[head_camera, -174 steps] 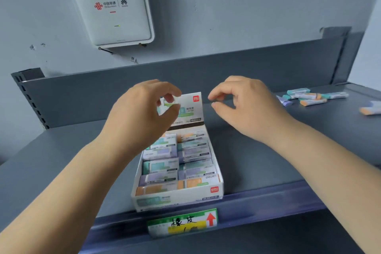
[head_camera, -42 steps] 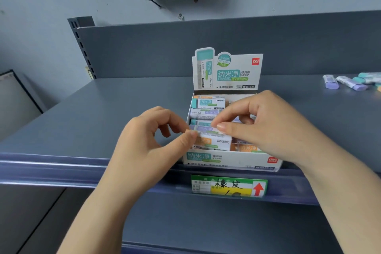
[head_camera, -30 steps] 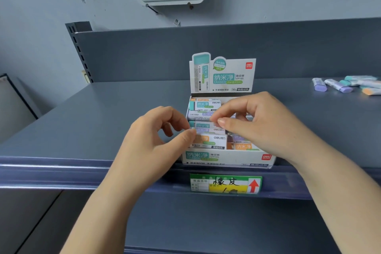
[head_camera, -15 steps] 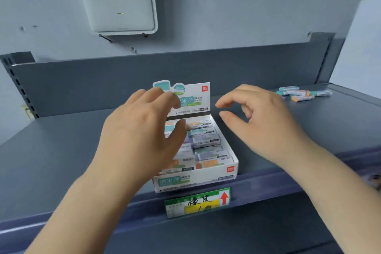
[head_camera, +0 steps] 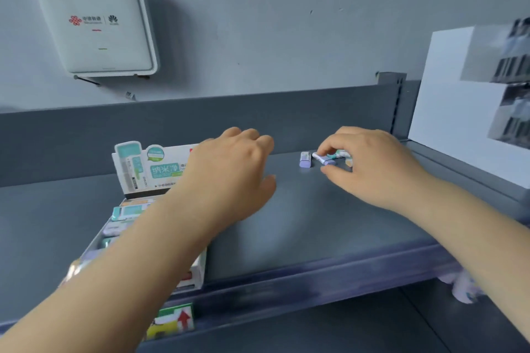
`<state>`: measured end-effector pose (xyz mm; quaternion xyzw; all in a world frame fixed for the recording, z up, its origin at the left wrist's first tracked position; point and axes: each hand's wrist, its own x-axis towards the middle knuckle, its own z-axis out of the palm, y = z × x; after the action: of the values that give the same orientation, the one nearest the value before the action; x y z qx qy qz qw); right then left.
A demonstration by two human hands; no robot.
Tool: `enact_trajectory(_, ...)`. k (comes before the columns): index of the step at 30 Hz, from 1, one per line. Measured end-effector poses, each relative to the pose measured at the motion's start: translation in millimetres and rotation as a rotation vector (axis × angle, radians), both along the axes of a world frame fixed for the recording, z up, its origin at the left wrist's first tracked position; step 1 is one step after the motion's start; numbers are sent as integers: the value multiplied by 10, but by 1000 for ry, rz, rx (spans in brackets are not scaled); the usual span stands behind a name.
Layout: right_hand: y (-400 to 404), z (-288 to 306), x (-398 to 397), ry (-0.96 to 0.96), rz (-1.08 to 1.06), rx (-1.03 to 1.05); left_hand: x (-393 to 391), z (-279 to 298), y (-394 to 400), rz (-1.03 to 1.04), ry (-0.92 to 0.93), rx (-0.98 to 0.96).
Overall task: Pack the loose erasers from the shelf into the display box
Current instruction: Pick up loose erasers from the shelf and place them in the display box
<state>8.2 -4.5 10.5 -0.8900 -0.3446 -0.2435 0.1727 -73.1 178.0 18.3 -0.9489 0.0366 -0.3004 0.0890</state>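
Cardboard display box [head_camera: 198, 269] holds sleeved erasers [head_camera: 129, 211], mostly hidden under the left forearm.
Right hand [head_camera: 370, 166] pinches a purple-tipped eraser [head_camera: 324, 158]; left hand [head_camera: 229, 178] hovers, fingers relaxed.

A single head-worn wide-angle view looks forward and down from close range onto the flat dark grey metal shelf [head_camera: 329, 226], facing its upright grey back panel and the pale wall behind. Both forearms enter from the bottom edge. The left hand [head_camera: 229, 178] sits near frame centre, the right hand [head_camera: 372, 169] just to its right; the shelf's front lip runs below both hands.
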Motion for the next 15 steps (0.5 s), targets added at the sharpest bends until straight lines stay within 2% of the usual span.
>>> enact_trajectory(6,-691,-12,632,100,22,2,481,-127,-627,7,39,-3)
enact_trajectory(15,-1384,-120,1416,218,108,-89,1119,-248,-1118,58,225,-45)
